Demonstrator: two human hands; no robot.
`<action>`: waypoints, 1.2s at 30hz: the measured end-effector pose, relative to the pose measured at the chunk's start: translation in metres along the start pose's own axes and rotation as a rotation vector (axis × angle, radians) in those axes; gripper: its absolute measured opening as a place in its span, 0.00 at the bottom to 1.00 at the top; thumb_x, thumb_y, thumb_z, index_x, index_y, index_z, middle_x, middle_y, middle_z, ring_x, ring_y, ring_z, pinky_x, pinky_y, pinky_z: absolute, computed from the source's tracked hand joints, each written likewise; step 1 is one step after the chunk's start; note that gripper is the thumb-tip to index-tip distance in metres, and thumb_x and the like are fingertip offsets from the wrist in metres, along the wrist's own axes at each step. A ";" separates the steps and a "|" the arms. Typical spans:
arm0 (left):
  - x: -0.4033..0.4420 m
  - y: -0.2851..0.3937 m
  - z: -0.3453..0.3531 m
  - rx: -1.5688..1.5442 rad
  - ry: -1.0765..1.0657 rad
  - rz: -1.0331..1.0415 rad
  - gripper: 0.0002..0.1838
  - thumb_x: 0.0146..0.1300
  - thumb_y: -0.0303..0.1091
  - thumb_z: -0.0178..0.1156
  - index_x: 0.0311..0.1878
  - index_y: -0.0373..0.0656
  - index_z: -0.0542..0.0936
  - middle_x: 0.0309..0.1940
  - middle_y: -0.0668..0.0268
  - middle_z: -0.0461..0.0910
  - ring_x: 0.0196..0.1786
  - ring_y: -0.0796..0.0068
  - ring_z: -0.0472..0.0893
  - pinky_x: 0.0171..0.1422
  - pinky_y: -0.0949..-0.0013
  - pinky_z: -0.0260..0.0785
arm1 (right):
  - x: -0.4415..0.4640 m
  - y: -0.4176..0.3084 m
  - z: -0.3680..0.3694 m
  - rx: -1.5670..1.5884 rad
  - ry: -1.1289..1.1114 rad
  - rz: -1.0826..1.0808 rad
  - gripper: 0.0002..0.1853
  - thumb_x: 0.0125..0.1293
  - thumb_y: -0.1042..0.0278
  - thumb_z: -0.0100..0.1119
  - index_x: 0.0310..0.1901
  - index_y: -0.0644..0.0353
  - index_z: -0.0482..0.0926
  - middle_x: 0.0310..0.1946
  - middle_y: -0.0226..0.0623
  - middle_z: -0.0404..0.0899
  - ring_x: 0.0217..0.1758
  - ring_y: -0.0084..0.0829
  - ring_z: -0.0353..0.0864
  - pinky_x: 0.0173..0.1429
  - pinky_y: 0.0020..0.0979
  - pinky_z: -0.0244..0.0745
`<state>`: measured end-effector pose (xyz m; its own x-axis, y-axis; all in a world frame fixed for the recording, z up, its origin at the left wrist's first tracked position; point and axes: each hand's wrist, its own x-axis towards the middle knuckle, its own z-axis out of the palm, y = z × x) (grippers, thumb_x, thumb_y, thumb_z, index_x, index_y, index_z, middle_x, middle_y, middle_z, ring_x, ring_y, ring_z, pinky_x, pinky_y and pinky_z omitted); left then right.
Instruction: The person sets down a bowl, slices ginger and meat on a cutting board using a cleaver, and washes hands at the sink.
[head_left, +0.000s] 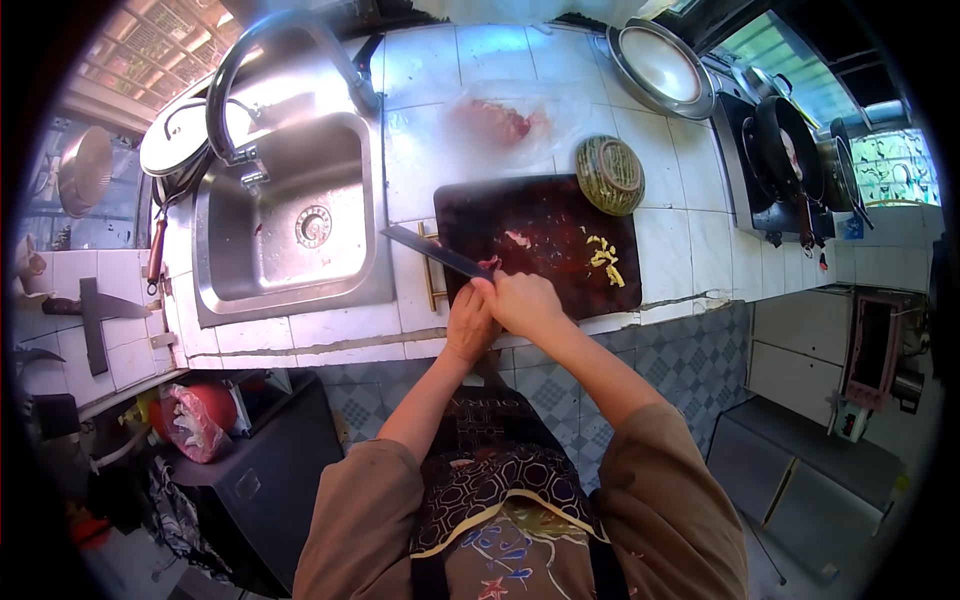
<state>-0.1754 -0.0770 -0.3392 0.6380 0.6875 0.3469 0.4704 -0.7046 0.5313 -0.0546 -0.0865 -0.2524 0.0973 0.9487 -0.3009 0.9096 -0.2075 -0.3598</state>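
My right hand (527, 303) is closed on a knife (440, 250), whose dark blade points left past the cutting board's edge toward the sink. Close against it, my left hand (470, 320) has its fingers curled under the blade; what they hold is hidden. A small pinkish meat piece (489, 263) shows by the blade near my fingers. The dark, wet cutting board (465, 205) carries another meat scrap (518, 239) and, on its right, pale yellow pieces (604, 258). An upside-down green patterned bowl (610, 174) overlaps the board's far right corner.
Reddish meat (500, 123) lies in a clear plastic bag behind the board. To the left is a steel sink (380, 215) with a curved faucet (222, 95). A wok (785, 150) sits on the stove at right; a pan with a white plate (660, 65) stands at the back.
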 end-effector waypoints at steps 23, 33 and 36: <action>0.034 -0.008 -0.016 -0.393 0.016 -0.471 0.07 0.59 0.29 0.60 0.39 0.38 0.80 0.31 0.61 0.80 0.36 0.64 0.78 0.39 0.68 0.70 | -0.100 0.066 -0.023 0.377 -0.065 0.482 0.37 0.71 0.38 0.34 0.26 0.66 0.79 0.28 0.58 0.79 0.38 0.60 0.78 0.43 0.52 0.70; 0.054 -0.006 -0.048 -1.352 -0.045 -0.995 0.17 0.68 0.44 0.56 0.47 0.39 0.80 0.33 0.70 0.80 0.34 0.82 0.77 0.39 0.77 0.71 | -0.098 0.065 -0.006 0.404 -0.017 0.555 0.37 0.71 0.37 0.33 0.31 0.66 0.81 0.30 0.57 0.80 0.40 0.59 0.79 0.46 0.51 0.71; 0.052 -0.008 -0.044 -1.184 -0.086 -0.905 0.19 0.67 0.46 0.58 0.47 0.39 0.81 0.36 0.69 0.81 0.36 0.82 0.78 0.39 0.77 0.71 | -0.099 0.063 0.001 0.396 0.015 0.567 0.37 0.71 0.37 0.32 0.32 0.65 0.81 0.33 0.57 0.80 0.41 0.59 0.79 0.47 0.52 0.71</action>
<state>-0.1731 -0.0280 -0.2920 0.4608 0.7607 -0.4572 -0.0122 0.5205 0.8538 -0.0071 -0.1932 -0.2463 0.5229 0.6703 -0.5266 0.5008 -0.7415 -0.4466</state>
